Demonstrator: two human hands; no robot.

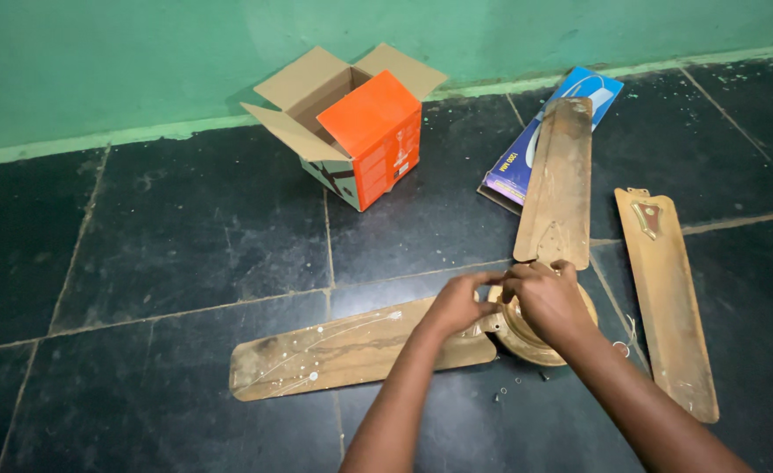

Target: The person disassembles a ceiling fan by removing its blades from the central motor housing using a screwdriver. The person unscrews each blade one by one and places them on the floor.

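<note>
On the dark tiled floor [185, 228], a ceiling fan motor hub [535, 337] lies with two worn blades attached. Left hand [456, 302] and right hand [546, 298] pinch closed over the hub's top. A third blade [667, 298] lies apart at right; an open orange carton [351, 123] stands near the green wall.

Both hands, left hand [458, 304] and right hand [545, 298], cover most of the fan motor [527, 342]. Fingertip contact undeterminable. Small loose parts [498, 395] on the floor too small to identify. Forearms cut off by the bottom edge.
</note>
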